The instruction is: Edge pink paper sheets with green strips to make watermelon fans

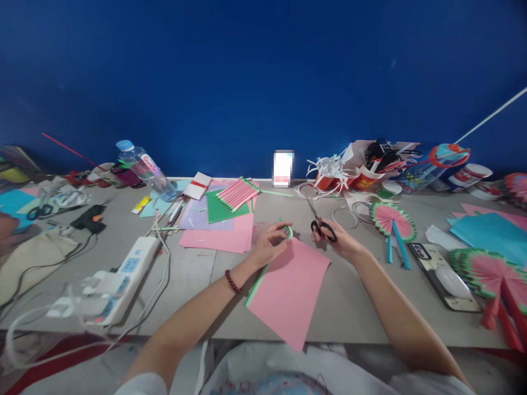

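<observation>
A pink sheet of paper [290, 288] with a green strip along its left edge lies in front of me, its near corner reaching the table's front edge. My left hand [272, 244] is closed on the sheet's upper left corner, where a bit of green and white paper shows at the fingers. To the right, my right hand [335, 238] grips a pair of black-handled scissors [325, 230] by the handles. Their blades point away from me, toward the wall, apart from the sheet.
A pleated pink paper [237, 193] lies on green, purple and pink sheets at left. Watermelon-like paper fans [394, 220], a phone [442, 277] and cups of paper strips [327, 178] stand right. A power strip [132, 280] and a bottle [148, 170] are left.
</observation>
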Demonstrator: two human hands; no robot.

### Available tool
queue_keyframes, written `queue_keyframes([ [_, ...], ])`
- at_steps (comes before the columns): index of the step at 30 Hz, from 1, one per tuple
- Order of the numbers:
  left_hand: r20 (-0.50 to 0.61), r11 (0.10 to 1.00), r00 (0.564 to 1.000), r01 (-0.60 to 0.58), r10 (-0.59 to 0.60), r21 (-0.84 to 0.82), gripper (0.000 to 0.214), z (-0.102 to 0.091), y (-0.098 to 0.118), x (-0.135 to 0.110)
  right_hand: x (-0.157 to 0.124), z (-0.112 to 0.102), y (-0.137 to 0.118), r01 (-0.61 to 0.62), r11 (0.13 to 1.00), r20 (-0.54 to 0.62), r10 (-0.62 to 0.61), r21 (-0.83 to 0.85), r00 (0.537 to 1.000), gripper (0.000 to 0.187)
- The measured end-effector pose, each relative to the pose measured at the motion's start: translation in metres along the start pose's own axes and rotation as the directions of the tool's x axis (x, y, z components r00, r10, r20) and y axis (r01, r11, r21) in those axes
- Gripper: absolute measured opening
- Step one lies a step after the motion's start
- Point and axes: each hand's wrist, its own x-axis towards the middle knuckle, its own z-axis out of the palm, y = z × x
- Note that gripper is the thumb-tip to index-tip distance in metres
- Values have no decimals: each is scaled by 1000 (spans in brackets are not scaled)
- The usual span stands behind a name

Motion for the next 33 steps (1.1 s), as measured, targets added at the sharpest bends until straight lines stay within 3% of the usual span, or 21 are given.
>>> queue_keyframes([
  [4, -24, 993, 997, 67, -69, -96, 31, -5, -4, 4, -4, -7, -3, -101, 991, 147, 113, -88, 983, 42],
  [12, 29, 956, 982, 191, -189, -223, 32, -19, 6, 11, -7, -3, -6, -207, 974, 203, 223, -97, 954, 44],
  [15, 54, 878, 954, 291, -294, -379, 28, -23, 9, 12, -7, -8, -6, -195, 975, 172, 212, -110, 962, 42],
  [18, 110, 802, 920, 383, -376, -459, 27, -27, 11, 11, -8, -9, -7, -200, 971, 226, 226, -133, 948, 42],
  [22, 123, 814, 921, 385, -370, -435, 45, -32, 14, 10, -10, -3, -9, -221, 966, 333, 255, -136, 908, 41],
  [28, 128, 872, 942, 335, -309, -356, 41, -34, 22, 12, -12, -1, -11, -247, 965, 344, 262, -87, 902, 48],
  [33, 200, 785, 907, 420, -370, -455, 43, -31, 32, 8, -13, -1, -6, -305, 950, 434, 303, -67, 849, 53],
])
